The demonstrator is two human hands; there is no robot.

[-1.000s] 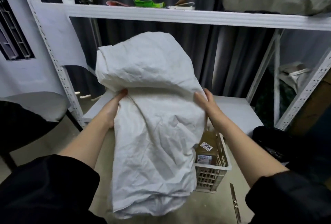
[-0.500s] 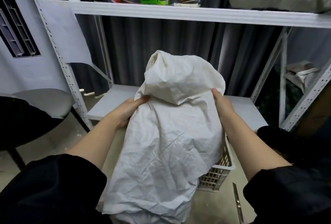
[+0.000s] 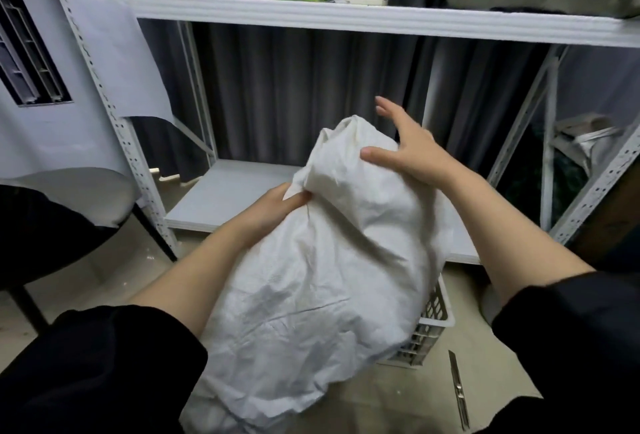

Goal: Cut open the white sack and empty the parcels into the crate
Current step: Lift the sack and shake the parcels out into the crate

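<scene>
White shelving (image 3: 311, 17) stands behind. Her left hand (image 3: 277, 206) pinches the white sack (image 3: 311, 277) over the crate (image 3: 433, 326); right hand (image 3: 405, 149) rests on it, fingers spread.

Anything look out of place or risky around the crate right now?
Yes: a utility knife lies loose on the floor just right of the white crate, near the person's right sleeve. The white sack covers most of the crate, so I cannot see its contents.

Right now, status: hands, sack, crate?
Left hand grips a fold of the sack. Right hand open, thumb on sack top. Sack covers most of the crate. Knife on floor beside crate.
</scene>
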